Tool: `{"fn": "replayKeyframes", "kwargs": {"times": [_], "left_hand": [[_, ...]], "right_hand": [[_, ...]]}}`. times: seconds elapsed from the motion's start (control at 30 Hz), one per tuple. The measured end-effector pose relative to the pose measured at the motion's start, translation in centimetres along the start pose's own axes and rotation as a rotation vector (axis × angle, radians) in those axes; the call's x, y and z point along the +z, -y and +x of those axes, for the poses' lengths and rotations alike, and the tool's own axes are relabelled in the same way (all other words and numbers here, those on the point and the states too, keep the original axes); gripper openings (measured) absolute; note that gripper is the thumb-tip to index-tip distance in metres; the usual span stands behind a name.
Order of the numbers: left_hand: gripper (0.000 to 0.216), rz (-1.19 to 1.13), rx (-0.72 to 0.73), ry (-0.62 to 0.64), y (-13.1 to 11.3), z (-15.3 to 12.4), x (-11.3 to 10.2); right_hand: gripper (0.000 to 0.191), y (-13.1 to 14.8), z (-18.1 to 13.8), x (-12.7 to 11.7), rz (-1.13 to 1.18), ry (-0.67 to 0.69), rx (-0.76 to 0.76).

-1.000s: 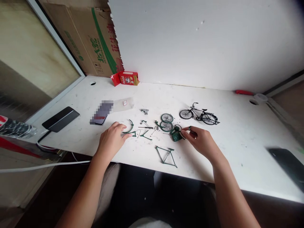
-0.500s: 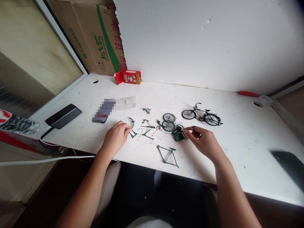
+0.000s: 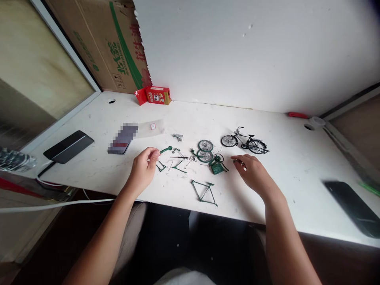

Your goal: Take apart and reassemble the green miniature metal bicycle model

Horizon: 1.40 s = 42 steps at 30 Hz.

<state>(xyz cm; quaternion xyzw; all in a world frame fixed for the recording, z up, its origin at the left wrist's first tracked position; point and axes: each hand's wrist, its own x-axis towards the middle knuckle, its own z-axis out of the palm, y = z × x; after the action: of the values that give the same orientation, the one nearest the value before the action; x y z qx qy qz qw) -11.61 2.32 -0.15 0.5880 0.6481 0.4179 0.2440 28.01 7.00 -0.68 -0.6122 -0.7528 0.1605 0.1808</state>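
Thumb and fingers of the left hand [image 3: 144, 168] pinch a green mudguard [image 3: 166, 150]; the right hand's [image 3: 252, 172] fingers are curled, whether around anything I cannot tell. Nearest the front edge, the green bicycle frame [image 3: 205, 193] looks bare, its spoked wheels [image 3: 204, 155] still unattached farther off, while the black model bicycle [image 3: 251, 142] at far right appears complete.

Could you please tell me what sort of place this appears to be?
Probably a desk or workbench, though the wider room is hardly visible: the white top bears a small green bicycle frame and a black model bicycle, with printed cardboard standing at its back.
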Motion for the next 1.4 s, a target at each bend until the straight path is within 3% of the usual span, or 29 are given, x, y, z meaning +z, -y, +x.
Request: {"fn": "replayKeyframes", "kwargs": {"times": [0.17, 0.3, 0.43, 0.53, 0.6, 0.7, 0.87, 1.1, 1.23, 1.4], "left_hand": [[0.046, -0.259, -0.102, 0.097, 0.4, -0.2, 1.0], [0.052, -0.512, -0.225, 0.171, -0.8, -0.6, 1.6], [0.051, -0.724, -0.366, 0.271, -2.3, -1.1, 1.8], [0.044, -0.909, -0.450, 0.377, -2.7, -1.5, 2.0], [0.040, -1.009, -0.500, 0.438, -2.8, -1.7, 2.3], [0.039, -1.054, -0.529, 0.508, -3.0, -2.1, 2.8], [0.045, -0.903, -0.442, 0.525, -3.4, -2.3, 3.0], [0.047, -0.328, -0.163, 0.383, -3.7, -2.7, 2.8], [0.027, 0.007, -0.014, 0.376, -4.1, -4.3, 4.4], [0.032, 0.169, 0.144, 0.417, -4.1, -6.0, 6.7]], "right_hand": [[0.038, -1.4, 0.1, 0.4, -0.062, 0.009, -0.036], [0.044, -0.6, -0.4, -0.3, -0.026, 0.001, -0.035], [0.042, 3.2, -1.3, -1.1, 0.084, -0.094, -0.089], [0.039, 7.2, -1.6, -0.6, 0.310, -0.008, -0.152], [0.048, 9.4, -1.6, 0.2, 0.408, 0.063, -0.186], [0.042, 11.3, -1.2, 1.5, 0.480, 0.073, -0.246], [0.026, 11.3, -0.5, 2.4, 0.531, 0.018, -0.234], [0.030, 9.7, -0.6, 2.6, 0.549, -0.009, -0.094], [0.036, 8.7, -0.8, 2.5, 0.606, -0.049, 0.024], [0.032, 7.7, -1.3, 1.9, 0.668, -0.063, 0.055]]}}
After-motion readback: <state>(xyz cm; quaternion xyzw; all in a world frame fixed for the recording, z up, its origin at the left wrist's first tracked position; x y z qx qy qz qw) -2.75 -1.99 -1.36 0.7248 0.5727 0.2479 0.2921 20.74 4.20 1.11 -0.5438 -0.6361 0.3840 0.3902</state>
